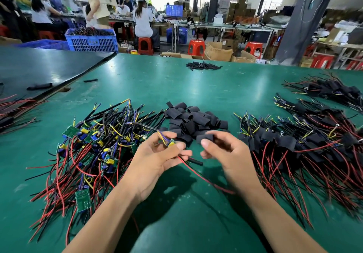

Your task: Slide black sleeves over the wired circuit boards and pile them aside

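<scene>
Head camera is looking down on a green tabletop (pixel 176 84), where both hands are hovering near the middle, just apart from each other. The left hand (pixel 155 156) is pinching a small circuit board (pixel 171 143) between thumb and fingertips. The board's yellow and dark wires are arching off to the far left, and its red lead (pixel 198 173) is trailing toward the near right. The right hand (pixel 224 150) is gripping one black sleeve (pixel 205 138) between thumb and curled fingers, with its mouth seemingly facing the board. Just beyond the hands a heap of loose sleeves (pixel 196 120) is lying. To the left a heap of bare boards (pixel 88 144) is sprawling in a tangle of wire, and to the right a pile of sleeved boards (pixel 294 140) is sitting.

The board is looking light and rigid, with raised parts that are likely catching on a sleeve's edge. Holding it by its edges or at the wire roots is seeming safer than pressing on the components. The sleeve is appearing soft, thin and flattened, so it is probably needing a squeeze along its folds to gape open before the board is going in. The wires are looking springy and prone to tangling, so feeding them through first is seeming wise.
</scene>
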Demonstrator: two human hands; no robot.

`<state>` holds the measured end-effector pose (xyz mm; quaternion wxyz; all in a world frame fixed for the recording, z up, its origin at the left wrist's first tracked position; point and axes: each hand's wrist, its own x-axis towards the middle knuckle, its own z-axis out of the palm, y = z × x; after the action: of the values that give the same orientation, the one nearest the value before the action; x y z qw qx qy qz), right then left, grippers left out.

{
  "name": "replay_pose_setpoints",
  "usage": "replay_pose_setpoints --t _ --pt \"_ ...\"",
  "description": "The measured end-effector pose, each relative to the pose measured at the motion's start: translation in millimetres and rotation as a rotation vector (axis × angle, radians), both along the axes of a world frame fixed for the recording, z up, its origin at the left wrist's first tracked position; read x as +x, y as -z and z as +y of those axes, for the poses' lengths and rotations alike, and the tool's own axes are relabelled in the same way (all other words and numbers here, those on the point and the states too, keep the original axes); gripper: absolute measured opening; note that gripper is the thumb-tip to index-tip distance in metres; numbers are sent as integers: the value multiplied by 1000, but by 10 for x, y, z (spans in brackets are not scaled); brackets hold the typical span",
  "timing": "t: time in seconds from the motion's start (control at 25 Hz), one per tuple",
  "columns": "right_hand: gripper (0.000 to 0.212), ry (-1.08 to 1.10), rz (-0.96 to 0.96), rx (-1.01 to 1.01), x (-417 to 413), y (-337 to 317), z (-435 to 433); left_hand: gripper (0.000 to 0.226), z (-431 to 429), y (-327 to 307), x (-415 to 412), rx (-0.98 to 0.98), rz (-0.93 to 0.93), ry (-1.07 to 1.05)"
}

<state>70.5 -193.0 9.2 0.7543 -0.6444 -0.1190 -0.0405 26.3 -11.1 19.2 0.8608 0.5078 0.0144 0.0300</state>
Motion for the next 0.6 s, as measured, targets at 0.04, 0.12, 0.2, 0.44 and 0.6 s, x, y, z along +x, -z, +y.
replay_pose_setpoints --t 0.04,0.12,0.2,0.44,0.6 --pt "15 57 26 47 46 10 -44 39 5 -2 -4 19 -29 10" --pt "14 141 85 157 125 32 -118 35 -1 -12 -22 184 -72 9" --pt "18 164 112 191 167 57 -142 24 -25 -9 -32 432 -89 -22" --pt "14 159 99 149 177 94 -119 9 -14 3 14 350 -98 -308" --pt "14 176 127 166 182 96 -147 9 54 -17 56 157 -73 -416"
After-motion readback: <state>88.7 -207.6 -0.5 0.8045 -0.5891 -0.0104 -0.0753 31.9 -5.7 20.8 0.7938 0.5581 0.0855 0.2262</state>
